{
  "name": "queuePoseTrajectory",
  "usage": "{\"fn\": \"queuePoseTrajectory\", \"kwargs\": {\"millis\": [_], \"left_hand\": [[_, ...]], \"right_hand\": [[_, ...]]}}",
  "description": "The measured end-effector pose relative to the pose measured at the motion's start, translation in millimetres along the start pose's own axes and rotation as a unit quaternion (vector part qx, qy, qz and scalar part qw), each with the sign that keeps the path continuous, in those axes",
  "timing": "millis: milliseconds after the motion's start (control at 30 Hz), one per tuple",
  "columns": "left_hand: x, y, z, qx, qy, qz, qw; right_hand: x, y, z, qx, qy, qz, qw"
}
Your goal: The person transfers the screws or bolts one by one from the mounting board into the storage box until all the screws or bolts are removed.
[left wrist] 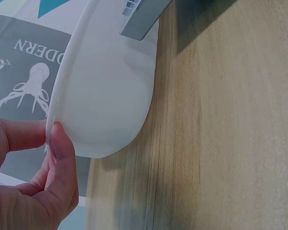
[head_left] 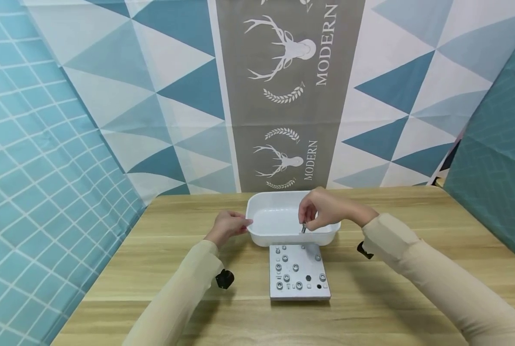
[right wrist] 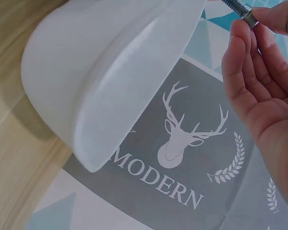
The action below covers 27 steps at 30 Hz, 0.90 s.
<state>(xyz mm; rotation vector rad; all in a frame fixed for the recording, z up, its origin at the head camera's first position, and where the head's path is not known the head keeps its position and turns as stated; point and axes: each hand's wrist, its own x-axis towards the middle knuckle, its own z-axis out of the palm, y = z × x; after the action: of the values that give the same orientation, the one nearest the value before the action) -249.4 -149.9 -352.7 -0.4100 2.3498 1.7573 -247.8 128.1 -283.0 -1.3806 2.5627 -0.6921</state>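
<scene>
A white plastic tub stands on the wooden table. My left hand pinches its left rim between thumb and fingers, as the left wrist view shows at the tub's edge. Over the front part of the tub, my right hand holds a metal bolt, pointing downward. In the right wrist view the fingertips and thumb grip the bolt by its cylindrical head, with the threaded shank sticking out. Directly in front of the tub is a silver metal block with several socket-head bolts and a few dark holes.
The wooden table extends to both sides and toward me. A patterned cloth with triangles and deer heads hangs behind it. Blue gridded cloth borders the left, and a teal cloth the right. Black pieces sit at both wrists.
</scene>
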Motion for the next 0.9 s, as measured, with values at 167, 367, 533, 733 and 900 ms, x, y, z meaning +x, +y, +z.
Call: {"fn": "queuePoseTrajectory", "kwargs": {"millis": [167, 367, 533, 733, 900], "left_hand": [[0.3, 0.3, 0.8, -0.004, -0.001, 0.005, 1.0000], [0.8, -1.7, 0.8, -0.004, 0.001, 0.012, 0.9999], [0.1, -0.2, -0.1, -0.010, 0.004, 0.014, 0.9998], [-1.1, -1.2, -0.6, -0.021, 0.001, 0.017, 0.9996], [-1.8, -2.5, -0.4, -0.018, 0.000, 0.018, 0.9997]], "right_hand": [[5.3, -1.3, -3.7, -0.004, 0.000, 0.005, 1.000], [14.8, -2.7, -4.3, -0.011, -0.003, 0.011, 1.000], [23.6, 0.0, -7.0, -0.023, 0.007, 0.003, 1.000], [30.4, -0.1, -12.5, -0.022, 0.026, 0.012, 0.999], [34.4, 1.7, -14.7, -0.024, 0.051, -0.004, 0.998]]}}
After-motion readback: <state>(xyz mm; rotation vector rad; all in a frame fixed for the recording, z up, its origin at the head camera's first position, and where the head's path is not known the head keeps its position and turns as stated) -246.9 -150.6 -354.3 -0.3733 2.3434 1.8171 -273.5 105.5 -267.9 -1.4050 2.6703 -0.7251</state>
